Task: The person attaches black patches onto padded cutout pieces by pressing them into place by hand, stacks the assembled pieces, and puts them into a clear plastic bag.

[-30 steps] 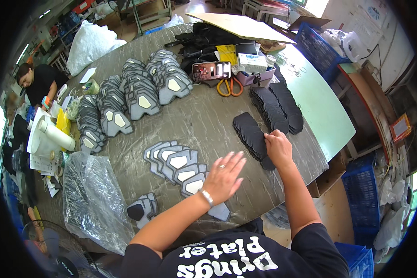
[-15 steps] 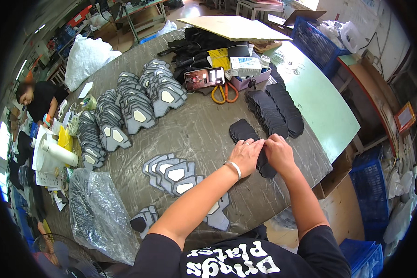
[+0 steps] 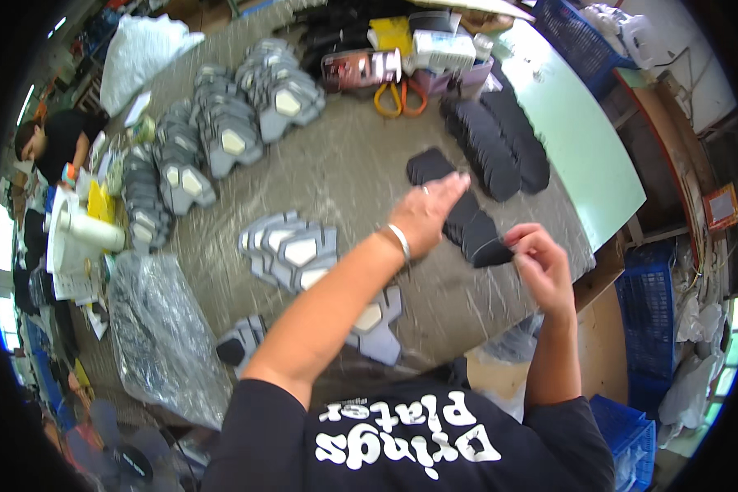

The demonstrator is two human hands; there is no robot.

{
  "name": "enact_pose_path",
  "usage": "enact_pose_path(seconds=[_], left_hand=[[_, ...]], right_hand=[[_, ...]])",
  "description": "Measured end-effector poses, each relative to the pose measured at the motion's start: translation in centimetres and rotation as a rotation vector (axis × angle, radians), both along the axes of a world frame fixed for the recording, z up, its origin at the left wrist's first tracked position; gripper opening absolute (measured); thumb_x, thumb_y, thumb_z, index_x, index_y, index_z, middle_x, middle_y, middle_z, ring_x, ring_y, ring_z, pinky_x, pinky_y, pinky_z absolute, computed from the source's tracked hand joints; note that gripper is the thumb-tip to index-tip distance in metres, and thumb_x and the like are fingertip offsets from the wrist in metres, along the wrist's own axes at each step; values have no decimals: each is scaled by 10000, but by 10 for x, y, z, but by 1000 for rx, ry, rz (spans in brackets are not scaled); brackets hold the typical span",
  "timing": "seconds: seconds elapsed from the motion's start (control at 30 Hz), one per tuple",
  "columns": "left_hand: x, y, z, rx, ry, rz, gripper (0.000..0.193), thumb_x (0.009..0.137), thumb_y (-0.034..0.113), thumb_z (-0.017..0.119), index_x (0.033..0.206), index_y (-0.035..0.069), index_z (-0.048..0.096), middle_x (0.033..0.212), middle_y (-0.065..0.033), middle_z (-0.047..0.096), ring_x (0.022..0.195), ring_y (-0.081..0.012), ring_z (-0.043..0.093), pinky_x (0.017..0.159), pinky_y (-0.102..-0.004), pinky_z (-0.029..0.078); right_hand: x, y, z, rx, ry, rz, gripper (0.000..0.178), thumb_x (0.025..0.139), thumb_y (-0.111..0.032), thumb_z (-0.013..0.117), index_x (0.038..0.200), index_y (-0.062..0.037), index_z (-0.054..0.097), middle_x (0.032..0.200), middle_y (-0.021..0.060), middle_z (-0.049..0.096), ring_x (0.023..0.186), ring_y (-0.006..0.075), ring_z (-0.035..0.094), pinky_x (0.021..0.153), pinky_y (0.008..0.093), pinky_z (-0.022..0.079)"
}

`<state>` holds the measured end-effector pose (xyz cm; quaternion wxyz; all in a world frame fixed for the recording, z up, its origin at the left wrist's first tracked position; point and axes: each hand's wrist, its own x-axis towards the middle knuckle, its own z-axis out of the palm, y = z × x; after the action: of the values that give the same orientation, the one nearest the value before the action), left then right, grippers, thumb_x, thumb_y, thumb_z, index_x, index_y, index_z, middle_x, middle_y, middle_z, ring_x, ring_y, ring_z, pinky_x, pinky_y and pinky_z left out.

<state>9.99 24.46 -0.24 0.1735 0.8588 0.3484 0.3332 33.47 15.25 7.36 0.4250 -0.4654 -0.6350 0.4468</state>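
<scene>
A short overlapping row of black, rounded flat pieces (image 3: 466, 211) lies on the covered table in front of me. My left hand (image 3: 426, 215) rests across this row, its fingers stretched out and pressing flat on the upper pieces. At the row's near end, my right hand (image 3: 541, 266) pinches the edge of one black piece (image 3: 492, 252), which looks slightly raised on that side. Left of my hands, grey cut panels with white centres (image 3: 293, 248) overlap in a fan. Another grey-and-white panel (image 3: 377, 328) is partly covered by my left forearm.
Longer rows of black pieces (image 3: 488, 148) lie beyond my hands. Stacked grey panels (image 3: 234, 135) stand at the far left. Orange-handled scissors (image 3: 400, 97) lie near a phone (image 3: 359, 70). Clear plastic (image 3: 168, 336) covers the left side. A co-worker (image 3: 61, 143) sits far left.
My right hand has moved right and nearer, away from my left hand, taking the end piece by its edge. My left fingers have straightened. The whole view has shifted, so the table sits higher.
</scene>
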Motion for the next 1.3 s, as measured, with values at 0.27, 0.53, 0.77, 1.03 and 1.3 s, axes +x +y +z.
enact_pose_path(seconds=[0.27,0.53,0.77,1.03,1.3], left_hand=[[-97,-158,32,10,-2,380,323,810,39,695,1130,29,653,1089,-125,665,1010,-313,621,877,-412,485],[-101,-257,1,-79,194,446,343,785,137,755,1105,46,672,1175,-67,643,1109,-232,594,908,-363,452],[-103,-255,-10,-64,140,451,340,790,163,753,1102,55,673,1196,-52,636,1140,-212,580,907,-356,447],[-104,-254,-12,-51,98,451,354,779,161,768,1104,56,672,1184,-56,613,1120,-216,577,898,-353,452],[-103,-254,-12,-52,104,436,368,771,160,775,1105,49,669,1206,-58,590,1123,-217,563,898,-356,453]], right_hand=[[-49,-38,-50,-534,208,81,156,903,-123,710,811,-54,604,891,1,640,739,69,587,636,224,476],[-135,-8,-30,-365,-570,526,358,820,-314,769,727,4,634,661,131,640,587,227,614,573,363,480],[-153,6,-25,-347,-738,593,385,807,-367,765,742,-3,659,681,142,663,624,285,640,621,385,500],[-165,15,-24,-331,-814,653,404,808,-393,757,736,-7,665,681,142,668,645,296,653,634,383,506],[-164,19,-26,-376,-814,670,393,785,-377,782,733,-5,667,687,142,672,634,278,646,629,370,504]])
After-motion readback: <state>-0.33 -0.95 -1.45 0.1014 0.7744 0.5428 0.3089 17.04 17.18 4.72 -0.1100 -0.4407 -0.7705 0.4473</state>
